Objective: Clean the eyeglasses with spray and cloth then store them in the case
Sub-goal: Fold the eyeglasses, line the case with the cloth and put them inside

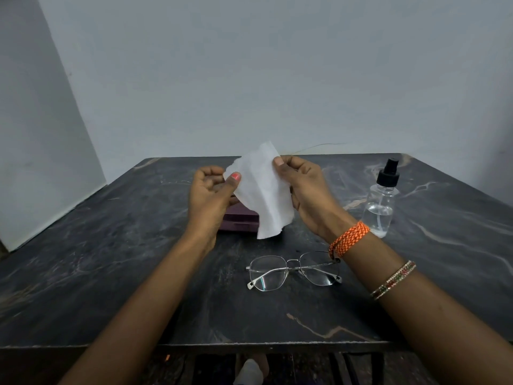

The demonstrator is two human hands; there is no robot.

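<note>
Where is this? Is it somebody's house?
Probably a plain room indoors, maybe at home; I can't be sure. A dark marbled table stands against bare pale walls. On it lie eyeglasses, a spray bottle and a purple case.

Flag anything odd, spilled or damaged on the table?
Nothing spilled or broken. The cloth held between both hands has ragged, torn-looking edges. The glasses lie folded and level on the table, the spray bottle stands upright, capped. The case is mostly hidden behind the cloth.

white cloth (pixel 261 190) between both hands
</note>
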